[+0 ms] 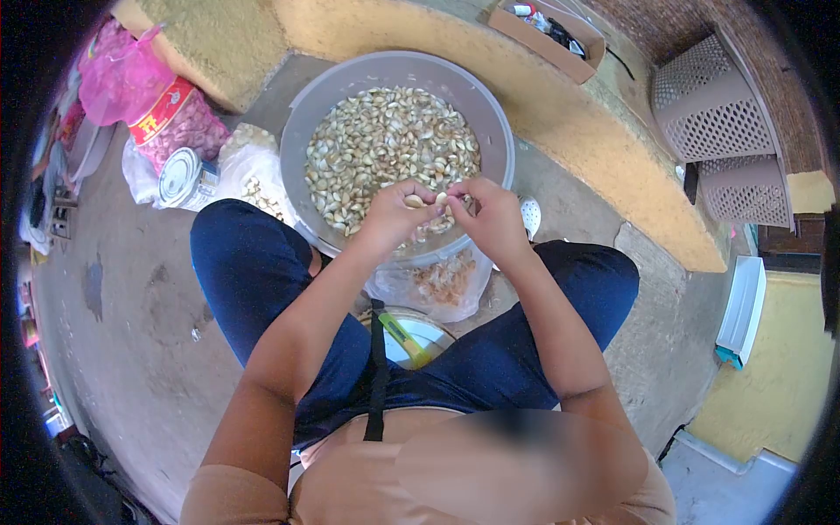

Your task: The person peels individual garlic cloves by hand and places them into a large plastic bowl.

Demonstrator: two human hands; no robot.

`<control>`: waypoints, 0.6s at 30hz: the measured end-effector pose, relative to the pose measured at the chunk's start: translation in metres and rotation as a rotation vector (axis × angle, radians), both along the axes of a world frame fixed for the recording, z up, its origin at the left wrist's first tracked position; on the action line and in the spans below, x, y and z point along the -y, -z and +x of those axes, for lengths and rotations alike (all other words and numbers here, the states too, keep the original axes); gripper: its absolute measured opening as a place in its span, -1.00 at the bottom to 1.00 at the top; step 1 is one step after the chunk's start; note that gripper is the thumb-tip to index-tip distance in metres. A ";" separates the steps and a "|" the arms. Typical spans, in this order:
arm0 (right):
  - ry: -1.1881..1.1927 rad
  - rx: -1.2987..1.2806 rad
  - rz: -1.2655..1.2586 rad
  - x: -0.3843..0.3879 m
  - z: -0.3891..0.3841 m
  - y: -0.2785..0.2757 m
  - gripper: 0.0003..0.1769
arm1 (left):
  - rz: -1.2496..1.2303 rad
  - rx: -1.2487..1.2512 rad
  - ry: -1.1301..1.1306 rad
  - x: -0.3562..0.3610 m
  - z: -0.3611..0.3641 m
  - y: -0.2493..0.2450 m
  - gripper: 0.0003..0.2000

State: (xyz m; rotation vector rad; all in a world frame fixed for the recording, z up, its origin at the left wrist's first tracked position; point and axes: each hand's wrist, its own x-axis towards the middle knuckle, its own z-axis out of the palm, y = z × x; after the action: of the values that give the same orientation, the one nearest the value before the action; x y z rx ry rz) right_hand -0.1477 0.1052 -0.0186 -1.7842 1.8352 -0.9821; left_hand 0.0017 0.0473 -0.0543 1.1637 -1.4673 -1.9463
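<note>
A large grey basin (293,166) full of garlic cloves (394,140) stands in front of my knees. Over its near rim my left hand (398,214) is closed, with a pale garlic clove (414,201) between thumb and fingers. My right hand (492,217) pinches at another clove (442,199) right beside the left fingertips. The two hands almost touch. Below the basin, a clear plastic bag (472,293) holds brownish garlic skins (444,278). A green and yellow utility knife (404,339) lies between my legs, over a round pale lid or plate (429,328).
At left are a pink mesh sack (188,131), a tin can (179,178) and a white plastic bag (254,166) with peeled cloves. A low yellow wall (560,114) runs behind the basin, bearing a cardboard box (547,39). Perforated grey plastic baskets (722,114) stand at right.
</note>
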 end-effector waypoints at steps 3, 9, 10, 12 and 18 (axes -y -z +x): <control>-0.025 -0.094 -0.114 0.000 0.002 0.003 -0.86 | -0.289 0.187 -0.003 0.000 0.000 -0.006 -0.83; -0.010 -0.113 -0.052 0.000 0.002 0.001 -0.88 | -0.592 0.211 -0.060 -0.004 -0.003 -0.001 -0.86; -0.013 -0.099 -0.044 0.000 0.001 0.002 -0.88 | -0.602 0.189 -0.057 -0.004 -0.003 0.002 -0.86; -0.019 -0.072 -0.028 0.002 -0.002 0.004 -0.88 | -0.612 0.163 -0.053 -0.004 -0.002 0.003 -0.87; -0.003 0.222 0.202 0.008 -0.009 0.016 -0.87 | -0.328 0.063 -0.042 -0.002 -0.002 0.001 -0.87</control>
State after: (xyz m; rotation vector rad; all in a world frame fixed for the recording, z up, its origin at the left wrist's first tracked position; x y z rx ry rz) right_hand -0.1569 0.0975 -0.0342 -1.4959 1.7259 -0.9169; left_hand 0.0002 0.0489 -0.0553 1.1039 -1.7022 -1.5780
